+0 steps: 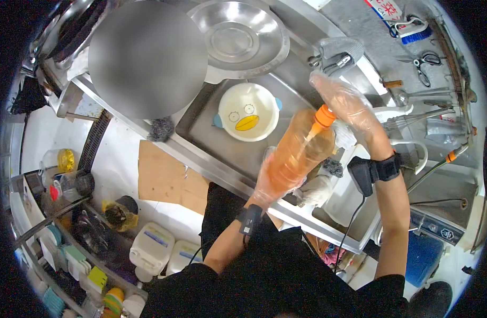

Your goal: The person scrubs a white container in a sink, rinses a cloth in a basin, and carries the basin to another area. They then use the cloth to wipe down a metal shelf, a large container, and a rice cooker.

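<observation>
My left hand (275, 177), in a clear plastic glove, is wrapped round a large clear bottle (299, 151) of orange liquid. The bottle leans over the sink edge, its orange top (324, 115) pointing up and to the right. Just beyond that top is my gloved right hand (345, 100), fingers stretched out towards the tap (338, 64); whether it touches the bottle top cannot be made out. A white bowl (226, 103) with a cartoon duck face and blue side handles sits in the steel sink (198, 130), left of the bottle.
A wide steel basin (272, 37) rests at the sink's far side. Grey cloth (352, 49) hangs by the tap. Scissors (426, 68), a blue brush (416, 36) and a whisk (413, 121) lie at right. White jugs (152, 246) and a cluttered shelf stand lower left.
</observation>
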Action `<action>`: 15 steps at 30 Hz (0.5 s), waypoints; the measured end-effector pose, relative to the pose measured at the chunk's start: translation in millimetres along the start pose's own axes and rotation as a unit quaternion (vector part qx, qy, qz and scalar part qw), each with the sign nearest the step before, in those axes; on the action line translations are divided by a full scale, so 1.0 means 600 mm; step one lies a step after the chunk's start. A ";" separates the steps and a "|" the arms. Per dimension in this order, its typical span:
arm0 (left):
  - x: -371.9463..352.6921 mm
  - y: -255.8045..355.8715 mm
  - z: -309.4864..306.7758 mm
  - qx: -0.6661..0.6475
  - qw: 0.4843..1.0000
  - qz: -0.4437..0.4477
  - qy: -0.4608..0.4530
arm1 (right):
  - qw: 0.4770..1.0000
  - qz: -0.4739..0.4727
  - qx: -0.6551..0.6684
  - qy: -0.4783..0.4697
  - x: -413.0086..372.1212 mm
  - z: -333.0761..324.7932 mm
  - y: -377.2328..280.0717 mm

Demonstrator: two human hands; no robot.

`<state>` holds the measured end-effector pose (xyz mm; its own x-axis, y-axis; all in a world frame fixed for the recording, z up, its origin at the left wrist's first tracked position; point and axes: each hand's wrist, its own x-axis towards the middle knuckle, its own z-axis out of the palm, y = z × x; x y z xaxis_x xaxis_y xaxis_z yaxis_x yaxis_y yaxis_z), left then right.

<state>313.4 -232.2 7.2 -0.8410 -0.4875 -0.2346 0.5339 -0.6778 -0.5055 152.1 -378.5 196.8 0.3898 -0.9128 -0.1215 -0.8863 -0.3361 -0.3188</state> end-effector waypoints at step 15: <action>-0.018 0.010 -0.010 -0.001 1.000 -0.018 0.000 | 0.989 0.130 0.075 -0.011 0.025 0.048 -0.010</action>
<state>325.2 -228.0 1.8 -0.8596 -0.4629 -0.2166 0.5034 -0.6936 -0.5153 170.5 -383.7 170.0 0.1605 -0.9578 -0.2385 -0.9106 -0.0505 -0.4101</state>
